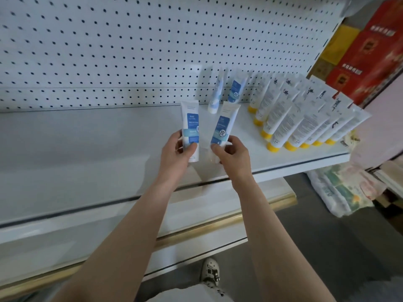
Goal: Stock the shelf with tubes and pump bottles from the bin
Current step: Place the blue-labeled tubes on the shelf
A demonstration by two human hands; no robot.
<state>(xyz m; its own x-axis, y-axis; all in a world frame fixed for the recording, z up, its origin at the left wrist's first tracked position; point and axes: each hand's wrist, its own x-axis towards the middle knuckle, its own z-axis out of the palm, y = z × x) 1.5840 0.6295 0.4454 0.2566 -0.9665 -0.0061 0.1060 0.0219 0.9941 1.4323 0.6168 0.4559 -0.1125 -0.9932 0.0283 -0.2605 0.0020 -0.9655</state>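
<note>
Showing blue labels, white left tube matches right tube.

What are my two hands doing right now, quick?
Left hand: closed around a blue and white tube, held over the shelf.
Right hand: closed around a second tube of the same kind.

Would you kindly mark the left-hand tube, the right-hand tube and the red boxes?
left-hand tube [192, 127]: head view, on its blue label.
right-hand tube [221, 129]: head view, on its blue label.
red boxes [370, 49]: head view, on a box face.
</note>
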